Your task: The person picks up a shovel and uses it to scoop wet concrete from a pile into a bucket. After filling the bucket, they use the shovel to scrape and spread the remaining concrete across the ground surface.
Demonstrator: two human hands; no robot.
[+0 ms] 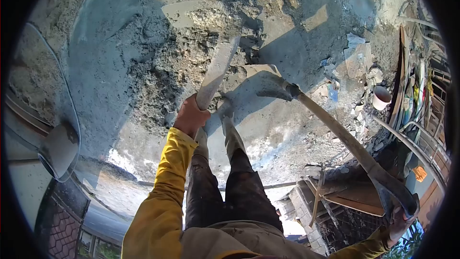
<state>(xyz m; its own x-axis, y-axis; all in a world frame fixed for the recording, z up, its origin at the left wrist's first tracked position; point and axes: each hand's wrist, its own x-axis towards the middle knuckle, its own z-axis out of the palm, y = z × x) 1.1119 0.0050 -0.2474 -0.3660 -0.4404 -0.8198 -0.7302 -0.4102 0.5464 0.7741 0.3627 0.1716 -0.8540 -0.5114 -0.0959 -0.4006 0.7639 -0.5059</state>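
My left hand (190, 114), in a yellow sleeve, is closed around a thick grey handle (216, 74) smeared with cement. The handle slants up and away over the wet mortar heap (167, 67); what its far end joins, I cannot make out. Low at the right, my right hand (398, 225) grips the D-shaped top of a shovel (335, 132). From there its wooden shaft slants up to the left, and the grey blade lies at the heap's near right edge, close to my feet.
My mortar-coated boots (227, 115) stand at the heap's near edge. A bucket (60, 148) lies at the left, beside a thin hose or cable (62, 86). Rubble and a small pale bucket (381, 98) are at the right, near stacked boards (402, 76). Wooden debris (352, 196) lies behind me.
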